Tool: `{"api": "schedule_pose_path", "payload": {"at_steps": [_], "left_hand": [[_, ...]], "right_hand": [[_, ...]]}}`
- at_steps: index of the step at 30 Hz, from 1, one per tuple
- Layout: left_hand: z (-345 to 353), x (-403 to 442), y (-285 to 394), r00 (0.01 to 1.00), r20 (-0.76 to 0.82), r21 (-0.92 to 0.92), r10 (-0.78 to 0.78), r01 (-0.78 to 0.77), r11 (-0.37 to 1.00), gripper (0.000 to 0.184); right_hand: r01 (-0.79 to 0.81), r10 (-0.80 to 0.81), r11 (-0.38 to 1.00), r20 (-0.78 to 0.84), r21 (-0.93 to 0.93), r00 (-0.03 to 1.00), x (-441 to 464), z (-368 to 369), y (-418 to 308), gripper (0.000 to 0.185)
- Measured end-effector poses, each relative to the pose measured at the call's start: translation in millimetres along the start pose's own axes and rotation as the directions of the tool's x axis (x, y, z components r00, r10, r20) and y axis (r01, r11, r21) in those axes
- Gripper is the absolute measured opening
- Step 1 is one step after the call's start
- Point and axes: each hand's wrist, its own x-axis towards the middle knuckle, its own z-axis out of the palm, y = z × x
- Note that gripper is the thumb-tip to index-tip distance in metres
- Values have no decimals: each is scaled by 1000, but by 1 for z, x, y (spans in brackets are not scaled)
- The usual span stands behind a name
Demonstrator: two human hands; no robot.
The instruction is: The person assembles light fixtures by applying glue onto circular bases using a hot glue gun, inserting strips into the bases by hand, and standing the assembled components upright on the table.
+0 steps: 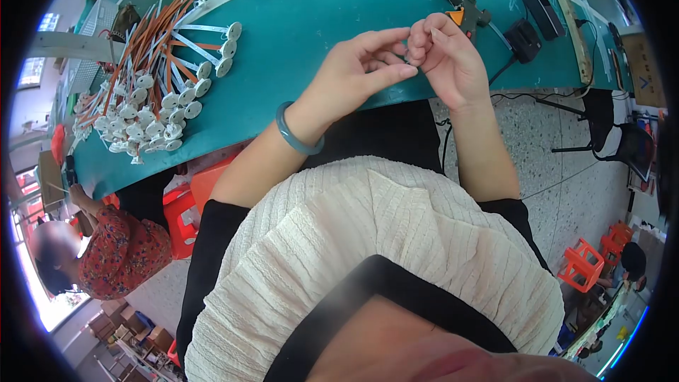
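My left hand point(357, 71), with a grey-green bangle point(297, 129) on its wrist, reaches over the green table point(297, 42). Its thumb and fingers close in a pinch against the fingertips of my right hand point(453, 64). The fingers of my right hand are curled inward. Whatever sits between the fingertips is too small and too hidden to name. Just behind my right hand lies a glue gun point(458, 1) with an orange trigger, partly covered by the hand. To the left is a heap of white round-ended pieces point(152, 117) with brown and pale strips.
At the right stand a black holder point(523, 41), a black power adapter point(544, 13) and a wooden strip point(573, 32), with cables hanging over the edge. A white basket point(95, 21) is at the far left. A co-worker in a flowered shirt point(124, 255) sits left, near red stools point(180, 219).
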Motion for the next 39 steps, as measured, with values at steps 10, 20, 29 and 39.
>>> {"api": "schedule_pose_path", "payload": {"at_steps": [10,20,29,39], "left_hand": [[-15,-7,0,972,-236,-41,5,-16,999,17],[-38,-7,-6,973,-225,-303,-40,-31,952,33],[-25,-10,-5,969,-231,-171,-87,48,984,53],[-24,-13,-16,983,-82,-170,-164,148,974,57]], "right_hand": [[104,-107,993,62,52,992,1,15,19,28],[74,-125,951,-157,-300,980,1,10,15,32],[96,-114,618,31,-781,993,14,49,46,42],[222,-299,36,202,-974,933,6,47,26,8]]}}
